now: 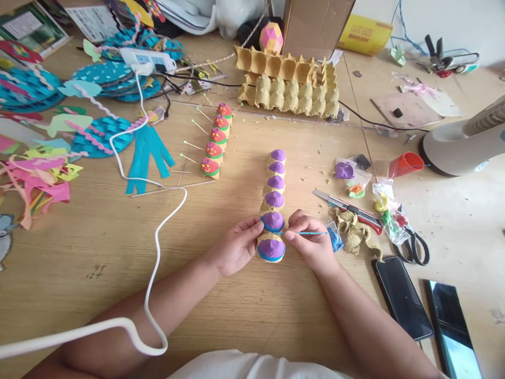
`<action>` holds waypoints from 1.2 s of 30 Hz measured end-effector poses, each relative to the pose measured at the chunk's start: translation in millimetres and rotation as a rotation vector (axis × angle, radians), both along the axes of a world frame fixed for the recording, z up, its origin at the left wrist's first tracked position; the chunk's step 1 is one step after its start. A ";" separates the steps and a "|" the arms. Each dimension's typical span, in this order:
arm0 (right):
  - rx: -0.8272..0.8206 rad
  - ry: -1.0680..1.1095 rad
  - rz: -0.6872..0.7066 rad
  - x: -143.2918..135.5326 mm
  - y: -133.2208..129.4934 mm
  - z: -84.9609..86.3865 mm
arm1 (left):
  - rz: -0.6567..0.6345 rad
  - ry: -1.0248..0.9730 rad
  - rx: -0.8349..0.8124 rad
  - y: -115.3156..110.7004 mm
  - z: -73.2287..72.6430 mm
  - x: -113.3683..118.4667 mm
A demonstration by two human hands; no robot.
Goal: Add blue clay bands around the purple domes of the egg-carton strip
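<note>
A strip of egg carton (275, 200) stands on the table in front of me, its row of bumps topped with purple. The two nearest bumps have a blue band along their lower edges. My left hand (236, 247) grips the strip's left side, thumb and finger at the second-nearest bump. On the opposite side my right hand (311, 239) pinches a thin blue strand (311, 232); one end meets the strip beside that bump. Just right of this hand lies a small bag of blue material (335, 237).
A finished-looking red and green carton caterpillar (215, 139) stands left, with pins sticking out. Egg cartons (292, 95) lie behind. On the right are a utility knife (347, 208), scissors (418, 247), phone (402, 297) and carton scraps (351, 231). A white cable (158, 247) crosses the left.
</note>
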State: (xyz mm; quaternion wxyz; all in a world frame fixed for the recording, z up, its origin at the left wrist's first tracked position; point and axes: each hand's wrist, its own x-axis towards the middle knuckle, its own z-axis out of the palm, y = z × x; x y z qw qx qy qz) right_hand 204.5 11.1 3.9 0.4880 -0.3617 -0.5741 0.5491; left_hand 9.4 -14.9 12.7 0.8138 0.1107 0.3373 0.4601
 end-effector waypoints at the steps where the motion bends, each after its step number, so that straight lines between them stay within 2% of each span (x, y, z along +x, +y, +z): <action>1: 0.009 -0.008 0.002 -0.2 -0.2 0.6 | 0.004 0.001 0.008 -0.2 0.4 0.1; 11: 0.076 -0.012 0.003 -0.7 -4.2 0.4 | -0.019 0.018 0.058 -2.1 -7.0 0.3; 20: 0.205 -0.099 -0.093 -4.5 -7.5 11.6 | -0.011 0.043 0.062 -4.0 -7.7 0.4; 23: 0.147 -0.068 -0.073 -3.8 -6.9 7.8 | -0.004 0.040 0.064 -3.8 -7.9 0.5; 27: -0.044 0.146 -0.075 -1.8 -4.0 -3.1 | -0.009 0.013 0.076 -3.4 -8.4 -0.6; 29: -0.089 0.216 -0.093 -1.0 -3.0 -7.4 | -0.011 0.002 0.074 -3.0 -8.4 -1.4; 36: -0.080 0.132 -0.013 -2.2 -4.6 -2.9 | -0.043 -0.030 0.083 -2.3 -6.4 -2.4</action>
